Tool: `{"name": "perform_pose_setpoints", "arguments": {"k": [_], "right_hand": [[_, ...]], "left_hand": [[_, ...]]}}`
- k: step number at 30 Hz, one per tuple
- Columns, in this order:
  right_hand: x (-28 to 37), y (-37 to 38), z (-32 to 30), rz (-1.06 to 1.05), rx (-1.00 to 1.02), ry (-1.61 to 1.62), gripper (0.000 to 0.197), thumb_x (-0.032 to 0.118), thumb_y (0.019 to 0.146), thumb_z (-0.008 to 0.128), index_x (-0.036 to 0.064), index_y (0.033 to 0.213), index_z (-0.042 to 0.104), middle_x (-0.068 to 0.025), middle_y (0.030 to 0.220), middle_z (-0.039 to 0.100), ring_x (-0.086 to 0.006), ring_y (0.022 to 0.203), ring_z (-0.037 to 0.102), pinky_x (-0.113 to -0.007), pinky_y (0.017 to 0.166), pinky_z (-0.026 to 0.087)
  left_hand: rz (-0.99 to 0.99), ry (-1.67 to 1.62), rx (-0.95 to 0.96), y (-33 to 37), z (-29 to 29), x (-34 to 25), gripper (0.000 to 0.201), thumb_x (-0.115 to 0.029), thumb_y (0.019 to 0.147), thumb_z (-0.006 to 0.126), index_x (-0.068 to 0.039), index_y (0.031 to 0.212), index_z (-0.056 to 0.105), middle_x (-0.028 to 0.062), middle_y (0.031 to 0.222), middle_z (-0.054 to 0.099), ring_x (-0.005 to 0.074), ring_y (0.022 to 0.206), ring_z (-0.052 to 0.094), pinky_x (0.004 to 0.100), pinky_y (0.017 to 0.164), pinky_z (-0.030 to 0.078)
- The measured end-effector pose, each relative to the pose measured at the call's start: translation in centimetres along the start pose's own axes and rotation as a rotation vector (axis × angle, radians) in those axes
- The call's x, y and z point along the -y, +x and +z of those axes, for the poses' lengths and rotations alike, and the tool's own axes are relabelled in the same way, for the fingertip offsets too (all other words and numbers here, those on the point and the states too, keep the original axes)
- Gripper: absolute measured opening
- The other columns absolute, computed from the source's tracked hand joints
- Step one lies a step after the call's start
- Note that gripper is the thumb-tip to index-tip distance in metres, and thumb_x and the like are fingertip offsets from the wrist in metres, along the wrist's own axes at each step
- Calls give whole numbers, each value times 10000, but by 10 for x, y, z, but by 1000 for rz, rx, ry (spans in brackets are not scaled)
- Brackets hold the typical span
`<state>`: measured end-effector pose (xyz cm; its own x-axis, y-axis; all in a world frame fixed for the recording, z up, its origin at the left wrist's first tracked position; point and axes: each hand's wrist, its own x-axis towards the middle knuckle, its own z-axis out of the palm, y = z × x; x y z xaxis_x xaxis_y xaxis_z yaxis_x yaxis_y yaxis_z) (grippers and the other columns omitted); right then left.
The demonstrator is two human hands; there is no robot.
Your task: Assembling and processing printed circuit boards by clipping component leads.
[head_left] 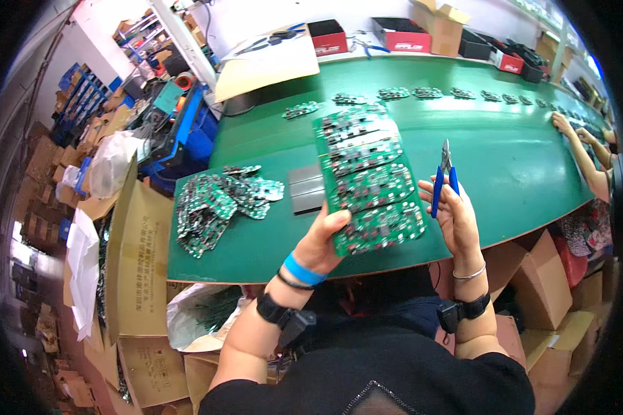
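Note:
My left hand [320, 242] grips a green circuit board panel [370, 176] by its lower left edge, thumb on the front face. The panel is tilted up above the table and carries several rows of small components. My right hand [458, 220], palm turned up, holds a pair of blue-handled wire cutters [446, 173] with the jaws pointing away from me. The cutters are apart from the panel, to its right. A grey flat block [306, 190] lies on the table, partly behind the panel. Left of it is a heap of loose circuit boards [221, 204].
Small piles of boards [428, 93] form a line across the green table [505, 166]. Red boxes [401, 36] and a cardboard sheet [270, 66] with tools lie along the back. Another person's hands [564, 124] work at the far right. Open cartons [144, 263] stand beside the table.

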<state>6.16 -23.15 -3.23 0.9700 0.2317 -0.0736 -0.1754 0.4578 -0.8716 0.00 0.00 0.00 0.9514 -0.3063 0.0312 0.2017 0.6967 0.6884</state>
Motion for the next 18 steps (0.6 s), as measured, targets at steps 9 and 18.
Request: {"name": "perform_pose_setpoints", "arguments": {"k": [9,18], "right_hand": [[39,46,-75,-165,-37,-145,282,93,859,556,-31,1110,526,-66,975,612,-104,849,587,-221,747,465],[58,67,-108,-83,-14,-208,338,123,860,521,-36,1158,509,-92,1019,622,-125,833,620,-231,693,503]], "left_hand": [[-80,-101,119,126,10,68,707,-194,792,673,-146,1326,211,103,1253,433,245,1132,488,416,927,446],[-396,648,38,152,24,58,978,-518,758,653,-255,1427,-11,87,1429,259,291,1300,280,587,949,321]]}}
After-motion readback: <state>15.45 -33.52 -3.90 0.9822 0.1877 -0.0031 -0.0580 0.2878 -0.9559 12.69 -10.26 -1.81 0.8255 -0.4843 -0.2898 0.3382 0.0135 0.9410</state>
